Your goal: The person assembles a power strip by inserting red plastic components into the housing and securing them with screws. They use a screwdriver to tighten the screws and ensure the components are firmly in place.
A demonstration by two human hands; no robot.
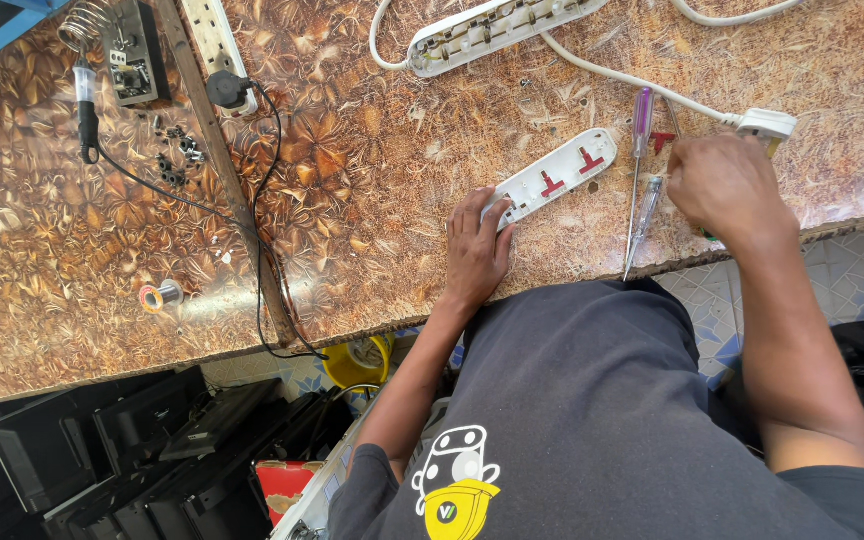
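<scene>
The left hand (474, 250) lay open and flat near the front edge of the table (372, 220), its fingers pressing one end of a white power strip cover (552, 178). The right hand (717, 185) was curled shut near the same edge, just beside two screwdrivers (640, 180); what it gripped was hidden.

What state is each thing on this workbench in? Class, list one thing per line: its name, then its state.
Power strip cover: detached, lying inner side up, red parts showing.
Second power strip: opened, insides exposed.
Left hand: flat, pressing the cover's near end.
Right hand: closed by the screwdrivers; what it grips is hidden.
Purple-handled screwdriver: lying on the bench.
Soldering iron: resting in its coil stand.
Black plug: plugged into a socket strip.
</scene>
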